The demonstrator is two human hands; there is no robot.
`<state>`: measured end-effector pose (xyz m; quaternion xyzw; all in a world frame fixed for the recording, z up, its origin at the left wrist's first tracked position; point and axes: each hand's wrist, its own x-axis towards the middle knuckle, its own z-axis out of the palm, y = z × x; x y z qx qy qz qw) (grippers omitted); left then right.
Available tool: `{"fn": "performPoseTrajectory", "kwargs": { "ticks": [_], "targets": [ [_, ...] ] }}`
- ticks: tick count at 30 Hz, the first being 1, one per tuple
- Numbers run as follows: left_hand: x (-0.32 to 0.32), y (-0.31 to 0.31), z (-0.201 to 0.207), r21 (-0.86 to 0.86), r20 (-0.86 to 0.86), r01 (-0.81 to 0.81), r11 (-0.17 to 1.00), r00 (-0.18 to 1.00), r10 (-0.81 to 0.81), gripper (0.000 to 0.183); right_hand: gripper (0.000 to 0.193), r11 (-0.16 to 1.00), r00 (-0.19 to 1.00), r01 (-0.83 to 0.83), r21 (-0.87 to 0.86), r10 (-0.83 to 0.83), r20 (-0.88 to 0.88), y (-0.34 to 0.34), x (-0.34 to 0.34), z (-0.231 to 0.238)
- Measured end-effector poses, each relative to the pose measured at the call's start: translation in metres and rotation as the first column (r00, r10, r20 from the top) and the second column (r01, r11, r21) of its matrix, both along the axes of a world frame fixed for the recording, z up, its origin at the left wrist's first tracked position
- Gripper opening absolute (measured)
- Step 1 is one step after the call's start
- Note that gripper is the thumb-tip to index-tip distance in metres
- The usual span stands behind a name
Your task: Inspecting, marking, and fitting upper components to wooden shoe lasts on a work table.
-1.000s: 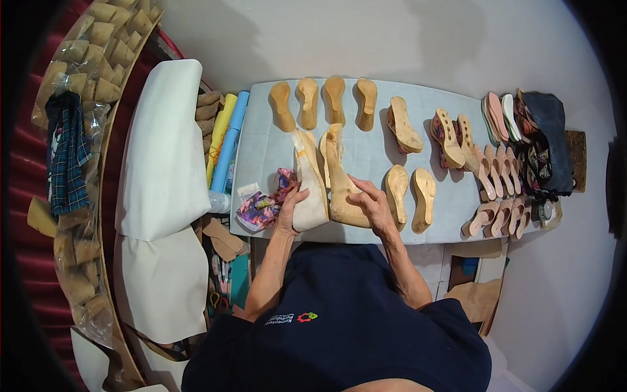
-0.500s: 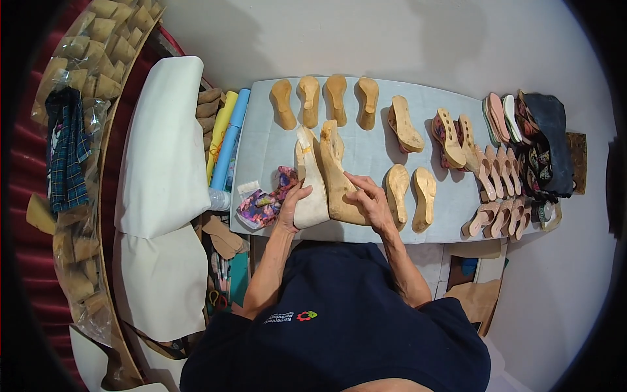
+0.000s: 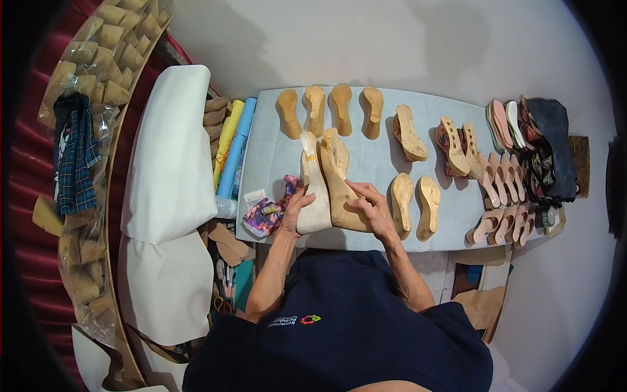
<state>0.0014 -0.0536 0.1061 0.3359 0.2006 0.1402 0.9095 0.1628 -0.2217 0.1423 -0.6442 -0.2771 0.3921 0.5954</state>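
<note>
Two shoe forms are held side by side above the near edge of the bench [image 3: 261,153], left of its middle, their broad ends toward you and their slimmer ends toward the far edge. The whitish shoe form [image 3: 316,204], with a strip of yellowish tape [image 3: 311,157] near its far end, is clasped along its outer side by the grip of your left hand [image 3: 296,212]. The tan wooden shoe form [image 3: 341,208] is grasped likewise in your right hand [image 3: 373,210], forefinger extended toward its inner part. Whether either form also rests on the bench cannot be told. The step in hand appears to be a comparison of the two; the next move would call for a steady hold on each and near ends kept level. Beside your left hand, toward the near left corner, lies a flowered cloth [image 3: 263,217]; just right of your right hand stand two pale wooden forms [image 3: 428,204]. Four wooden lasts [image 3: 340,108] line the far edge. Farther right are wedge sandals [image 3: 452,147], then pink shoes [image 3: 501,175] by the right edge, and a dark bag [image 3: 550,140] toward the far right corner. Beyond the left edge lies a blue roll [image 3: 238,147].
</note>
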Motion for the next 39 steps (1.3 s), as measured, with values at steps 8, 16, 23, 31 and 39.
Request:
{"fn": "performPoseTrajectory", "kwargs": {
  "ticks": [8, 16, 23, 31, 39],
  "targets": [
    [0.001, 0.002, 0.006, 0.012, 0.022, 0.016, 1.000, 1.000, -0.016, 0.061, 0.053, 0.998, 0.999, 0.014, 0.062, -0.016, 0.035, 0.001, -0.001, -0.006],
    [-0.014, 0.013, -0.007, 0.233, -0.042, 0.047, 0.971, 0.998, -0.038, 0.067, 0.054, 0.998, 0.995, -0.028, 0.054, 0.022, 0.102, -0.008, -0.009, 0.018],
    [-0.032, 0.028, -0.030, 0.296, -0.142, 0.094, 0.950, 0.988, -0.054, 0.067, 0.055, 0.994, 0.989, -0.104, 0.042, 0.099, 0.113, -0.012, 0.000, 0.022],
    [-0.052, 0.036, -0.023, 0.417, -0.249, 0.202, 0.886, 0.963, -0.102, 0.075, 0.057, 0.967, 0.947, -0.249, -0.056, 0.255, 0.193, -0.027, 0.022, 0.031],
    [-0.029, 0.001, -0.033, -0.087, 0.011, -0.204, 0.975, 0.979, 0.206, 0.068, 0.091, 0.993, 0.903, 0.049, 0.109, 0.002, -0.429, -0.022, 0.007, 0.002]
  ]
}}
